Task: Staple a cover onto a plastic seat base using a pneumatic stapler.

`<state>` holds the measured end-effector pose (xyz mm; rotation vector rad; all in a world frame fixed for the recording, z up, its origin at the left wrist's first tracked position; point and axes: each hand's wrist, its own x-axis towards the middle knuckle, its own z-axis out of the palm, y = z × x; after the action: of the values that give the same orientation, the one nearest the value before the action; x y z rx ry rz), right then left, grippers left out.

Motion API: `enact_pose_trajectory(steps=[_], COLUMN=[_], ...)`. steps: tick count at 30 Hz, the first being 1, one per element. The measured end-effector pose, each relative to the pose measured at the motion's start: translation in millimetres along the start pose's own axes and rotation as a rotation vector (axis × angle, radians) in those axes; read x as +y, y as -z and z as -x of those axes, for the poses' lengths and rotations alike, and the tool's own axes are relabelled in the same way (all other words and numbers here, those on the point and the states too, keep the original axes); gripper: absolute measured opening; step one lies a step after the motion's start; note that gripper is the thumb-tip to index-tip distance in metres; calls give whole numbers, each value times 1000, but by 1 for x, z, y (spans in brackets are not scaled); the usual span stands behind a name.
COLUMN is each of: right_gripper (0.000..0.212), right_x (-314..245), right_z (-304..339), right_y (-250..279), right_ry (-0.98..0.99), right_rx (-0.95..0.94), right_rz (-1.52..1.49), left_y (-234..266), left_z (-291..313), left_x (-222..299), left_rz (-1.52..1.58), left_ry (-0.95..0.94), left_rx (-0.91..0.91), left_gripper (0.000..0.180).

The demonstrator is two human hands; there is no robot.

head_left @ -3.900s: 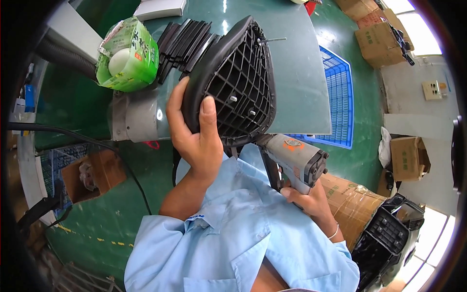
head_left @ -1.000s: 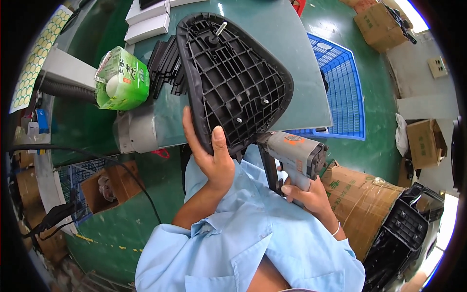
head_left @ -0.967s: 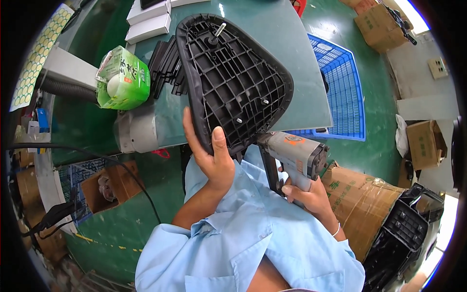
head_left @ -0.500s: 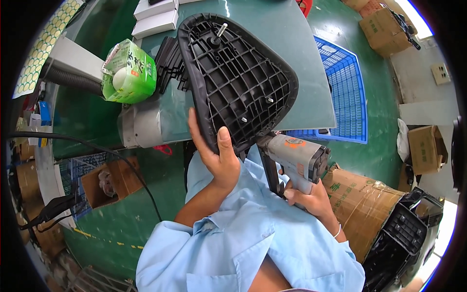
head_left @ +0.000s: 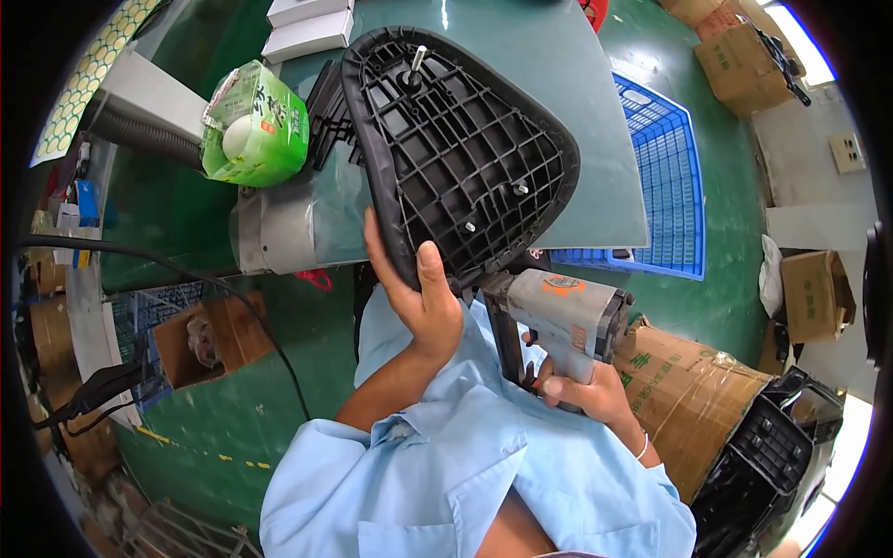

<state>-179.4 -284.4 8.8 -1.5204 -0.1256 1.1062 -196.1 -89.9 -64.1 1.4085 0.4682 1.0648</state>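
Note:
A black seat (head_left: 465, 167), wide at one end, is tilted up over the table's near edge with its ribbed plastic underside facing me. Black cover material wraps around its rim, and metal studs stick out of the base. My left hand (head_left: 423, 312) grips the seat's lower left edge, thumb on the underside and fingers along the outer side. In my right hand (head_left: 586, 386) is a grey staple gun (head_left: 567, 312), fingers wrapped round its handle. Its nose is at the seat's lower rim, just right of my left thumb; whether it touches is hard to see.
The green table (head_left: 595, 139) carries black strips (head_left: 330, 116) and white boxes (head_left: 307, 33). A green carton (head_left: 265, 139) stands at its left. To the right are a blue crate (head_left: 670, 177) and a large cardboard box (head_left: 688, 400). A black cable (head_left: 186, 268) hangs at left.
The staple gun has slid a little left and down along the seat's lower rim, closer to my left hand. My left hand keeps its grip, and the view has shifted slightly.

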Motion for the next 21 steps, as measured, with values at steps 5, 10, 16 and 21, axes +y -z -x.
enact_pose_trajectory(steps=[5,10,16,21], right_gripper=[26,25,26,21], right_x=[4,-4,11,2], right_z=[-3,-10,-8,-14], right_y=[-5,-12,7,12], right_ry=[64,-47,-19,89], right_rx=[-83,-61,-4,-37], right_rz=[6,-53,-125,-72], left_y=[0,8,18,16], left_z=[0,3,-22,-91], left_x=[4,-8,14,24], left_rz=[-39,35,234,370], left_ry=[25,36,62,520], left_rx=[32,58,-178,-484], left_gripper=[58,63,96,70])
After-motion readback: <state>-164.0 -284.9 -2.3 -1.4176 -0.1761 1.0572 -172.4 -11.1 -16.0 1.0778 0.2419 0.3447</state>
